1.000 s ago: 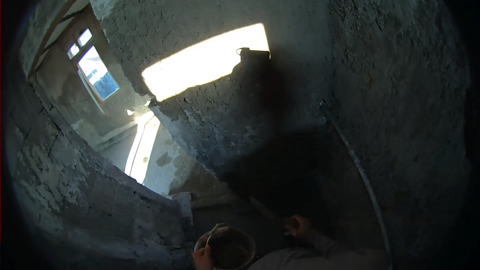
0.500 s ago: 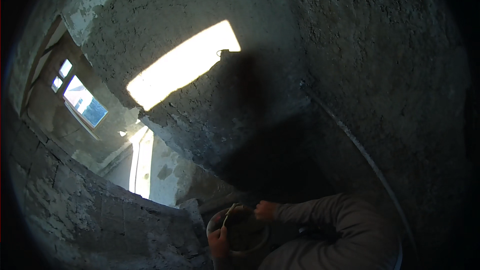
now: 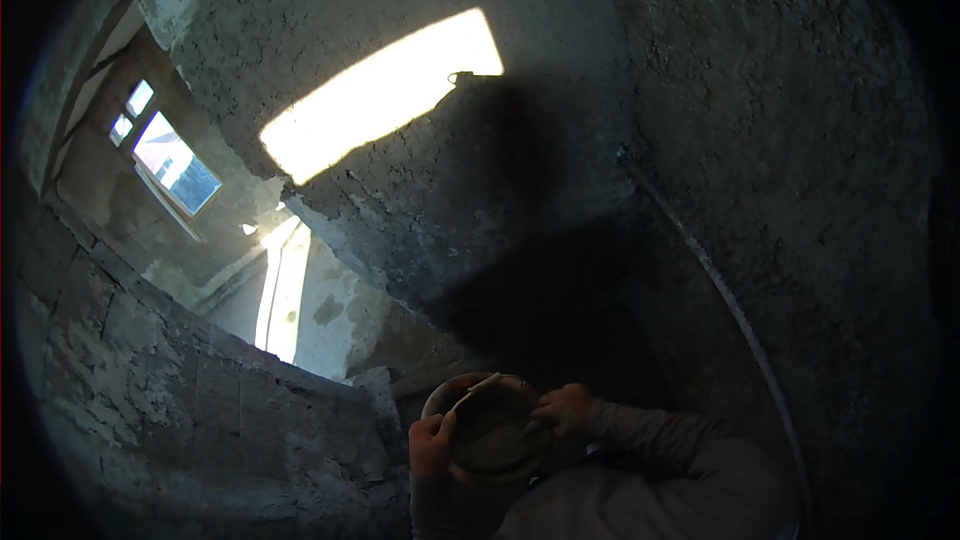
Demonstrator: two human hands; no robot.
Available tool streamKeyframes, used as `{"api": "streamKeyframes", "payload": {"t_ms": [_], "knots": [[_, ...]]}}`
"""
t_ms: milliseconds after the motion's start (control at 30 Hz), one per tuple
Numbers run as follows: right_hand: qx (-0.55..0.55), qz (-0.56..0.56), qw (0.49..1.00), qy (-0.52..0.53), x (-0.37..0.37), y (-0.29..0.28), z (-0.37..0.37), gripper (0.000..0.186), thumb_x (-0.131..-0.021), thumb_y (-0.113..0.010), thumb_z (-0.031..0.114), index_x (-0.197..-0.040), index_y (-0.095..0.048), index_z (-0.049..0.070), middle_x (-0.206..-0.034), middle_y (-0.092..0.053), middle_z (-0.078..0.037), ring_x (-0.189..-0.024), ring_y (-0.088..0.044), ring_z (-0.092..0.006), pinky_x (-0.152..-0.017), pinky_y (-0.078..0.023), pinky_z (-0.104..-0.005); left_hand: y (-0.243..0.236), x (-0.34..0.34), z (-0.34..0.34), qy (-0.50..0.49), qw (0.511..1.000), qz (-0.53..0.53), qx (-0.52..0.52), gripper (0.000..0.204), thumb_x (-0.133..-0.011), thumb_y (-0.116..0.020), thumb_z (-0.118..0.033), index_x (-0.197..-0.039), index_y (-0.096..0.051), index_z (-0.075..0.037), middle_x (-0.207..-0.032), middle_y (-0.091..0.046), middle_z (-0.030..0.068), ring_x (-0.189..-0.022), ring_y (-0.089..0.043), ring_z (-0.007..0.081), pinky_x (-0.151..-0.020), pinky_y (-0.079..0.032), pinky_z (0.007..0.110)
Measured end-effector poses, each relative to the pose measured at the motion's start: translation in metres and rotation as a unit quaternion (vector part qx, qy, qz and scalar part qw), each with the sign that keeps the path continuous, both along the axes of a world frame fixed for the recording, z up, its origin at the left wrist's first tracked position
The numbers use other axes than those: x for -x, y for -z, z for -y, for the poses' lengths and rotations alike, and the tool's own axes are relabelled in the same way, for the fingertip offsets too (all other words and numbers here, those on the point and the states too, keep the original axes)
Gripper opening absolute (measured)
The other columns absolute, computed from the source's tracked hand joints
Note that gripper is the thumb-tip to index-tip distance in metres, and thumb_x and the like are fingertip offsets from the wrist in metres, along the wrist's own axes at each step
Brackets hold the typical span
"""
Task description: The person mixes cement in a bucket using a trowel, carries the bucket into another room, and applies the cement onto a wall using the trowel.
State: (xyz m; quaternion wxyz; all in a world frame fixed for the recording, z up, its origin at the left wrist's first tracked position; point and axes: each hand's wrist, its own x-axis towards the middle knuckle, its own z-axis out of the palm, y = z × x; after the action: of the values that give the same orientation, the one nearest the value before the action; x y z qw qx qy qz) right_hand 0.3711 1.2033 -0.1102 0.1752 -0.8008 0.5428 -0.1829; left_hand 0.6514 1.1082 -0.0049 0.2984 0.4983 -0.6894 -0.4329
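A round bucket (image 3: 535,460) with a dark inside stands low in the picture in front of me, its contents hard to make out in the shade. My left hand (image 3: 431,446) is closed at its left side, around the near end of a thin pale bar (image 3: 474,395). That bar slants over the opening to the far rim and looks like the bucket's handle. On the right side, my right hand (image 3: 568,409) reaches over the rim with its fingers curled. The fingertips are dim, but they appear to grip the rim.
A rough plastered wall (image 3: 400,180) with a bright sunlit patch (image 3: 390,95) rises ahead. A pale hose or cable (image 3: 715,275) runs down the right wall. At left stands a low block wall (image 3: 220,420), with a window (image 3: 177,163) beyond.
My right hand has come from beside the bucket onto its right rim. The bar has tilted to the right over the opening. Hands and bucket sit higher in view.
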Motion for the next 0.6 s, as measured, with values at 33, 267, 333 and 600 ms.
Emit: {"api": "streamKeyframes", "payload": {"t_ms": [33,267,333,600], "knots": [[-0.002,0.000,1.000,-0.007,0.009,0.000,0.001,0.048,-0.070,-0.074,0.036,-0.116,-0.073,0.023,-0.101,-0.070,-0.006,-0.091,-0.071,-0.0284,-0.074,-0.058,-0.0432,-0.002,-0.002,0.000,0.000,1.000,0.003,0.000,0.046,-0.097,-0.067,-0.020,-0.063,-0.047,0.003,-0.055,-0.033,0.0007,-0.056,-0.031,0.0059,-0.050,-0.026,0.035],[0.126,-0.008,0.992,0.016,0.084,-0.059,-0.005,0.041,-0.070,-0.076,0.028,-0.110,-0.070,0.024,-0.090,-0.068,-0.002,-0.080,-0.070,-0.0232,-0.067,-0.053,-0.0388,0.012,-0.015,-0.001,-0.083,0.987,-0.106,-0.093,0.048,-0.101,-0.063,-0.023,-0.062,-0.047,0.001,-0.057,-0.037,-0.0044,-0.058,-0.032,0.0047,-0.050,-0.025,0.033],[0.244,-0.031,0.969,0.014,0.104,-0.088,-0.001,0.031,-0.076,-0.075,0.022,-0.106,-0.070,0.021,-0.088,-0.068,-0.001,-0.077,-0.068,-0.0183,-0.063,-0.050,-0.0368,0.025,-0.022,0.000,-0.098,0.986,-0.105,-0.087,0.049,-0.103,-0.061,-0.024,-0.062,-0.046,-0.001,-0.058,-0.039,-0.0069,-0.058,-0.032,0.0042,-0.050,-0.024,0.032],[0.556,-0.036,0.831,0.008,0.144,-0.187,0.037,0.025,-0.088,-0.070,0.020,-0.108,-0.065,0.007,-0.090,-0.066,-0.006,-0.075,-0.066,-0.0220,-0.069,-0.051,-0.0386,0.032,-0.027,-0.015,-0.139,0.984,-0.098,-0.044,0.049,-0.103,-0.062,-0.026,-0.061,-0.053,-0.002,-0.058,-0.042,-0.0073,-0.055,-0.035,0.0046,-0.049,-0.026,0.030]]}}
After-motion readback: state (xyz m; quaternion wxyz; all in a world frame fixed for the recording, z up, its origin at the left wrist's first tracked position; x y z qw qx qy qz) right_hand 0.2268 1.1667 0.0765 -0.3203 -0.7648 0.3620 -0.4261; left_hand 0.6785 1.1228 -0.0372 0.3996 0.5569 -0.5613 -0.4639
